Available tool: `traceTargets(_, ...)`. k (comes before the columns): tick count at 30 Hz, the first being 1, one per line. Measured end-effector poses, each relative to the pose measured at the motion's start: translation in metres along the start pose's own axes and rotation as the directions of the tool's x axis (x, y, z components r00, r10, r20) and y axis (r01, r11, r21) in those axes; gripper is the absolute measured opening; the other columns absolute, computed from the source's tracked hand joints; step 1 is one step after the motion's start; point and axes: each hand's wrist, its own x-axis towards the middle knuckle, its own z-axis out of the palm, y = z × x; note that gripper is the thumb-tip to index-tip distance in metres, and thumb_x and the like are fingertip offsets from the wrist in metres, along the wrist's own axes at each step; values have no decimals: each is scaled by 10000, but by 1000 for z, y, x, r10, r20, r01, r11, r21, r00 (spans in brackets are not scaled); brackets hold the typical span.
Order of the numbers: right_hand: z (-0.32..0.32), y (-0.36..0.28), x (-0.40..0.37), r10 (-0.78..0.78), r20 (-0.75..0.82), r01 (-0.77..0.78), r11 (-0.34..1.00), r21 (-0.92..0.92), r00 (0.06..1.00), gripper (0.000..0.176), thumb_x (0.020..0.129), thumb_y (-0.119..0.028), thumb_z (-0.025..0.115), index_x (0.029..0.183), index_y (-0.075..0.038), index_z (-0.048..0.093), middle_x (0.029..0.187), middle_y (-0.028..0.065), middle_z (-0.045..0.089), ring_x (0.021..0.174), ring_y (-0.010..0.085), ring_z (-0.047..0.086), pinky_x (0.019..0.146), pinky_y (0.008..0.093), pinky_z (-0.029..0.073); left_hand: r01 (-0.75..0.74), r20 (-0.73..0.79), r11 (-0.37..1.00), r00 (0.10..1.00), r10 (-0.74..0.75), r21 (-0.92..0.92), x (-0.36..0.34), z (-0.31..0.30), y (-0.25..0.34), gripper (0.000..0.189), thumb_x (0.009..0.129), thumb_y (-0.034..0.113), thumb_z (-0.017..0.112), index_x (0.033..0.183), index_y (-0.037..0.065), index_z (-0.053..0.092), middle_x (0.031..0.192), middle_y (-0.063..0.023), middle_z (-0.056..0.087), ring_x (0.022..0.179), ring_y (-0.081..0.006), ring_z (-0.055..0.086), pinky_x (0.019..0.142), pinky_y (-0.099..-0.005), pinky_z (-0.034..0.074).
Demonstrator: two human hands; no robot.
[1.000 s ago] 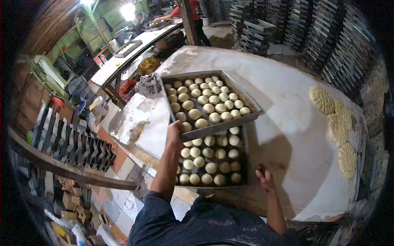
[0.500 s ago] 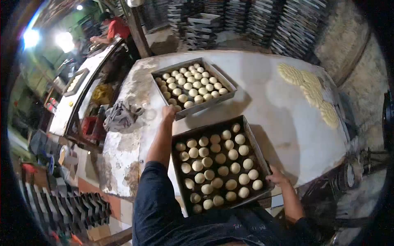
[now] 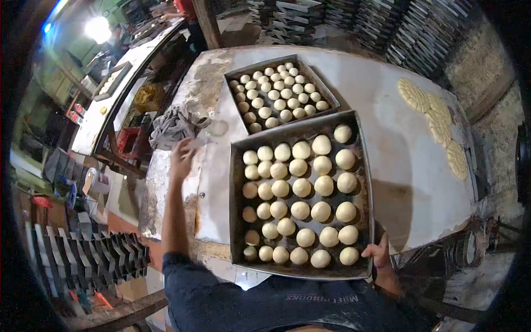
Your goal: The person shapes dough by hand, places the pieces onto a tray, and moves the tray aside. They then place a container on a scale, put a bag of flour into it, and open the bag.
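My right hand grips the right edge of a square metal baking tray, thumb over the rim. Rows of pale round dough balls fill this tray, which is tilted and close to my body. To its left, my left hand is off the tray, fingers apart and holding nothing, near a crumpled grey cloth. Behind the held tray, a second tray of dough balls rests on the table, its front edge partly hidden.
The worn white table has flat, patterned pieces of dough on its right side. Stacked trays stand behind it. At the left is a long bench with a small tray; a person in red stands beyond.
My left hand has let go of the far tray's corner and swung left. The near tray has risen and straightened in my right hand, now overlapping the far tray's front.
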Motion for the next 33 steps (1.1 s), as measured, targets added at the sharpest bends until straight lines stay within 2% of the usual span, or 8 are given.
traceTargets(7,-90,96,156,-195,-75,207,950,232,978,205,734,-192,535,554,-102,499,569,45,534,535,200,524,554,330,450,244,-763,951,646,-12,191,-236,-88,-34,212,867,66,599,1063,-10,576,944,-97,596,804,-176,572,739,-291,472)
traceTargets(12,147,-125,190,47,37,-58,909,412,998,183,666,-213,541,810,-100,536,727,35,508,647,238,528,656,366,505,597,-924,795,354,-146,103,-433,-27,-72,61,820,46,586,851,-2,563,790,-157,553,711,-300,551,679,-368,457)
traceTargets(17,158,-68,363,-431,204,268,800,536,879,373,766,-353,596,1023,-83,577,1109,90,554,995,305,538,874,445,464,824,-622,544,512,-592,161,-691,107,-94,257,664,126,660,907,48,628,874,-163,596,866,-352,554,770,-436,469)
traceTargets(19,154,-38,426,-674,160,691,715,-105,721,459,746,-341,614,1118,-77,565,1186,110,541,1064,313,525,898,467,440,982,-510,180,183,-841,56,-799,161,-81,234,645,223,700,823,70,713,897,-167,696,916,-356,637,841,-417,509)
traceTargets(21,196,-78,370,12,60,-34,924,381,998,554,725,-298,596,1223,-65,531,1243,141,530,1108,350,514,918,518,429,945,-451,-267,-326,-831,-190,-854,182,-29,257,700,256,646,828,46,723,886,-202,692,867,-375,660,788,-442,533)
traceTargets(27,172,-47,474,293,137,-270,949,-162,946,236,676,-235,578,826,-60,530,840,99,557,731,311,533,646,424,477,978,-681,-202,-177,-711,-43,-971,212,3,228,723,245,604,701,30,677,782,-188,674,813,-375,655,721,-467,521)
traceTargets(30,171,-17,481,-10,508,-25,998,62,861,154,724,-183,610,788,-62,542,840,90,554,717,229,541,578,306,462,912,-865,306,-92,-494,-272,-899,165,21,212,729,252,637,775,45,637,713,-175,633,679,-368,615,641,-479,496)
traceTargets(33,208,-62,374,-255,147,225,955,194,956,152,754,-187,606,812,-54,560,871,92,562,725,230,542,604,324,475,850,-895,466,-12,-445,-243,-816,116,58,256,765,248,659,871,20,611,862,-177,641,812,-322,614,718,-397,482)
